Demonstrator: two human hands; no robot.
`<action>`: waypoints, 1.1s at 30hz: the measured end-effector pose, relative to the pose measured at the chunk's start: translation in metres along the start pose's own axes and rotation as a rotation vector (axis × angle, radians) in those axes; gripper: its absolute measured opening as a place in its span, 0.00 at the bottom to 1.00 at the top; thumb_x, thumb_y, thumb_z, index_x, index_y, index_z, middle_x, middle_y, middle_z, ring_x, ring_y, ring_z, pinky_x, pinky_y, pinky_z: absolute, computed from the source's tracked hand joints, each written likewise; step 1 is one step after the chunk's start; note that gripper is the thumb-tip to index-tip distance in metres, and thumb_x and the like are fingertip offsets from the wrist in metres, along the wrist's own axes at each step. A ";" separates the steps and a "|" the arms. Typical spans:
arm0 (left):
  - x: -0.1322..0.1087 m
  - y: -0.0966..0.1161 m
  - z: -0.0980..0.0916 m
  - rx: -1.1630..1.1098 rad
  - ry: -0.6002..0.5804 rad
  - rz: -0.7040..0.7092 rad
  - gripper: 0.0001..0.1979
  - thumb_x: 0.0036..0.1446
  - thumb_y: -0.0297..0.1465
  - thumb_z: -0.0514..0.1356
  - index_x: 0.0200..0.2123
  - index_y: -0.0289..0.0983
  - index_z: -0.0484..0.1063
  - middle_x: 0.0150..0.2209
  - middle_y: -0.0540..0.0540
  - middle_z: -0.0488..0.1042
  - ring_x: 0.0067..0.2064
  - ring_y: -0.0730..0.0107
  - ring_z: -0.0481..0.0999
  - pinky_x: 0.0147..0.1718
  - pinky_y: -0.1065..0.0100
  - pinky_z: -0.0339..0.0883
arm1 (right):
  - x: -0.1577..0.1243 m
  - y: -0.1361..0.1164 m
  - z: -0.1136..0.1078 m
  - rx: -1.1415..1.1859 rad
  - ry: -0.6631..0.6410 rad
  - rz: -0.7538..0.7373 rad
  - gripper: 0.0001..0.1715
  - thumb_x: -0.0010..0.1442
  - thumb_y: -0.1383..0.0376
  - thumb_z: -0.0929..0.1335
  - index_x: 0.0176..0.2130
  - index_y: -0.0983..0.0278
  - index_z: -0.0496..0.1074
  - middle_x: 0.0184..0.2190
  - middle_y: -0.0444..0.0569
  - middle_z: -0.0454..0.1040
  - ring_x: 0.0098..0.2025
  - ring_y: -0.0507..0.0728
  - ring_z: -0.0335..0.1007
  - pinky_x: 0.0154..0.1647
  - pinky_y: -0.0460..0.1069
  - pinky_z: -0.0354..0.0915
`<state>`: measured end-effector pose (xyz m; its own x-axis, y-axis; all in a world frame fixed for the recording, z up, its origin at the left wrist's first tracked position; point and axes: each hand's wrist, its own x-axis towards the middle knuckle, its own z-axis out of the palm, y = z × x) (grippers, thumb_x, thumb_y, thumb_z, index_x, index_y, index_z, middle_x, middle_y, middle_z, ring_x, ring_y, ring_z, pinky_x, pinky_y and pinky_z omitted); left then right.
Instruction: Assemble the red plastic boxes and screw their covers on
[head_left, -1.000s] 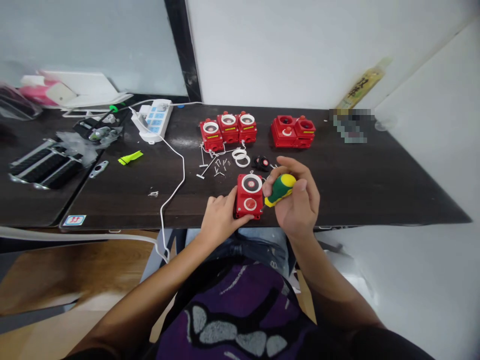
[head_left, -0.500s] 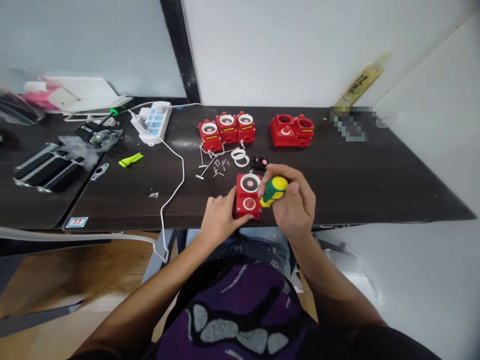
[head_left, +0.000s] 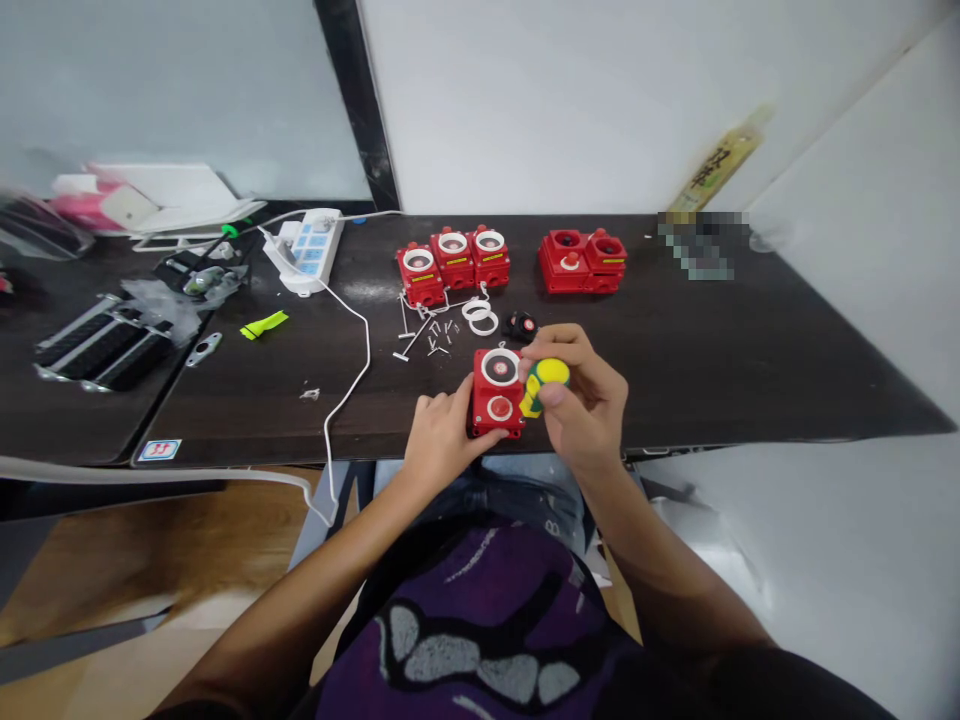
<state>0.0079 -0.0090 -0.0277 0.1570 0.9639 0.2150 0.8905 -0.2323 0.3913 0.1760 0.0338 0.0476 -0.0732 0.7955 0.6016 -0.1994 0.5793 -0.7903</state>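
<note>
A red alarm box (head_left: 487, 403) with a white ring around its black centre and a round red part below lies near the table's front edge. My left hand (head_left: 442, 432) grips it from the left, thumb along its front side. In my right hand (head_left: 592, 410) is a yellow and green screwdriver (head_left: 551, 374), handle end up, its lower end over the box's right side; the tip cannot be seen. Just beyond the box are a small black round part (head_left: 520, 325), two white rings (head_left: 484, 322) and several loose screws (head_left: 436, 328).
Three red boxes with white rings (head_left: 454, 260) stand at the back, and red boxes without rings (head_left: 583, 265) to their right. A white power strip (head_left: 311, 252) trails a cable across the left. Black ribbed parts (head_left: 105, 345) and a neon-yellow strip (head_left: 264, 324) lie further left.
The screwdriver handle has turned a little in my right hand, and the fingers and thumb have shifted around it. My left hand and the box stay in place.
</note>
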 end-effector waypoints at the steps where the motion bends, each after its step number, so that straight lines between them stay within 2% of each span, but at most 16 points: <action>1: 0.000 0.000 0.000 0.002 0.002 0.000 0.44 0.62 0.55 0.64 0.70 0.34 0.57 0.48 0.38 0.81 0.47 0.49 0.79 0.45 0.56 0.60 | 0.000 -0.001 0.001 -0.019 0.006 0.010 0.16 0.63 0.50 0.74 0.46 0.55 0.82 0.42 0.49 0.75 0.42 0.59 0.74 0.43 0.57 0.73; 5: 0.000 0.000 0.000 0.016 -0.004 -0.003 0.45 0.62 0.54 0.65 0.70 0.34 0.56 0.47 0.38 0.81 0.47 0.48 0.79 0.45 0.56 0.60 | -0.002 -0.005 0.007 0.050 0.054 0.063 0.18 0.71 0.51 0.67 0.55 0.52 0.77 0.37 0.47 0.75 0.36 0.57 0.74 0.40 0.57 0.74; 8: 0.001 -0.001 0.001 0.020 0.002 -0.001 0.45 0.61 0.53 0.66 0.70 0.34 0.57 0.47 0.38 0.81 0.47 0.48 0.79 0.44 0.56 0.60 | -0.003 -0.004 0.009 0.121 0.103 0.078 0.20 0.73 0.50 0.62 0.53 0.54 0.76 0.35 0.47 0.75 0.32 0.56 0.74 0.36 0.55 0.73; 11: 0.001 0.000 0.001 0.019 0.009 -0.003 0.45 0.61 0.54 0.66 0.70 0.34 0.57 0.47 0.39 0.81 0.46 0.48 0.79 0.44 0.56 0.60 | -0.003 0.000 0.008 0.141 0.119 0.031 0.20 0.66 0.46 0.71 0.50 0.55 0.74 0.37 0.46 0.75 0.32 0.55 0.73 0.36 0.54 0.73; 13: 0.000 0.000 0.001 0.015 0.005 -0.004 0.45 0.61 0.54 0.66 0.70 0.34 0.57 0.47 0.39 0.82 0.46 0.49 0.79 0.44 0.56 0.60 | -0.003 0.003 0.006 0.126 0.125 -0.003 0.22 0.58 0.53 0.78 0.48 0.54 0.72 0.38 0.43 0.75 0.32 0.53 0.73 0.38 0.53 0.73; 15: 0.000 0.000 0.001 0.008 0.006 -0.004 0.45 0.61 0.54 0.66 0.70 0.34 0.57 0.47 0.39 0.82 0.46 0.49 0.79 0.44 0.56 0.60 | -0.003 0.005 0.005 0.075 0.142 -0.011 0.23 0.55 0.60 0.80 0.46 0.54 0.72 0.38 0.42 0.75 0.34 0.53 0.74 0.41 0.54 0.73; 18: 0.000 0.000 0.002 0.007 0.016 -0.007 0.45 0.61 0.54 0.65 0.70 0.34 0.57 0.48 0.38 0.82 0.47 0.49 0.79 0.45 0.55 0.61 | -0.003 0.004 0.004 -0.027 0.142 -0.005 0.16 0.58 0.57 0.78 0.44 0.56 0.75 0.41 0.46 0.74 0.42 0.58 0.76 0.45 0.57 0.74; 20: 0.000 0.000 0.002 0.006 0.019 -0.007 0.45 0.61 0.55 0.65 0.70 0.34 0.56 0.48 0.38 0.82 0.47 0.48 0.79 0.45 0.55 0.61 | -0.004 0.002 0.005 -0.059 0.123 0.015 0.15 0.62 0.53 0.74 0.46 0.57 0.78 0.42 0.49 0.74 0.44 0.60 0.76 0.43 0.57 0.74; 25: 0.000 0.000 0.004 0.006 0.018 -0.009 0.46 0.61 0.54 0.66 0.71 0.34 0.55 0.48 0.38 0.82 0.47 0.48 0.80 0.45 0.55 0.62 | -0.004 -0.002 0.007 0.109 0.149 0.052 0.18 0.71 0.52 0.64 0.54 0.56 0.74 0.35 0.46 0.74 0.30 0.54 0.71 0.32 0.53 0.70; 28: 0.000 0.000 0.004 -0.011 0.019 -0.035 0.49 0.59 0.54 0.67 0.72 0.33 0.52 0.50 0.35 0.81 0.49 0.46 0.80 0.48 0.53 0.63 | -0.003 0.002 0.006 0.136 0.175 -0.003 0.17 0.66 0.51 0.70 0.51 0.54 0.69 0.32 0.42 0.74 0.26 0.52 0.67 0.29 0.50 0.67; 31: 0.000 0.002 0.002 -0.055 0.021 -0.059 0.52 0.59 0.53 0.68 0.73 0.32 0.48 0.52 0.34 0.80 0.52 0.46 0.80 0.50 0.52 0.64 | -0.003 0.007 0.003 -0.005 0.208 -0.032 0.20 0.59 0.55 0.77 0.45 0.55 0.67 0.34 0.41 0.74 0.29 0.52 0.70 0.33 0.50 0.69; 33: 0.000 0.002 0.001 -0.074 0.019 -0.062 0.51 0.59 0.52 0.68 0.74 0.34 0.47 0.53 0.34 0.80 0.52 0.46 0.80 0.51 0.52 0.65 | -0.002 0.007 0.002 -0.087 0.211 -0.036 0.18 0.58 0.55 0.77 0.42 0.57 0.70 0.36 0.43 0.74 0.33 0.54 0.72 0.37 0.52 0.71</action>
<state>0.0106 -0.0095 -0.0281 0.0940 0.9741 0.2055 0.8638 -0.1824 0.4696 0.1732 0.0360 0.0404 0.1405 0.7880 0.5994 -0.1123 0.6142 -0.7811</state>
